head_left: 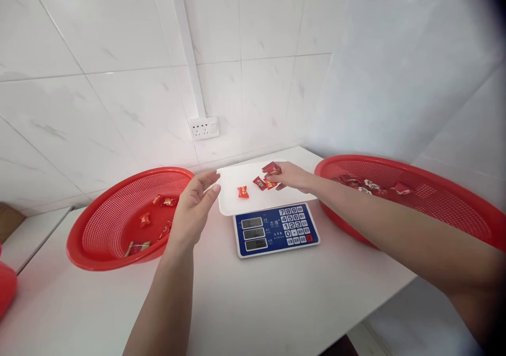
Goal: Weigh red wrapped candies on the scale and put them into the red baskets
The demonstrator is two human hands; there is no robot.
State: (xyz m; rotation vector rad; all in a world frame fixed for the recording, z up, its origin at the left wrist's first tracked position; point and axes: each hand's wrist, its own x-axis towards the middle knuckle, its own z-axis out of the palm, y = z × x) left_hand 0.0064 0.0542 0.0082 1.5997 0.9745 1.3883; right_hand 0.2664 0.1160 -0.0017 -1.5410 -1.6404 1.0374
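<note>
Right hand (290, 177) has its grip closed on a red wrapped candy (272, 168) over the far part of the white scale tray (237, 179), long axis running left-right. Left hand (193, 206) hovers spread and empty just left of the tray. Loose candies (243, 191) lie on the tray. Keypad (294, 224) digits 0–9 are legible; brand characters are too small to read.

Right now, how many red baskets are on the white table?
2. One red basket sits left of the scale; the other red basket sits right of it. A red edge at far left may be a third.
</note>
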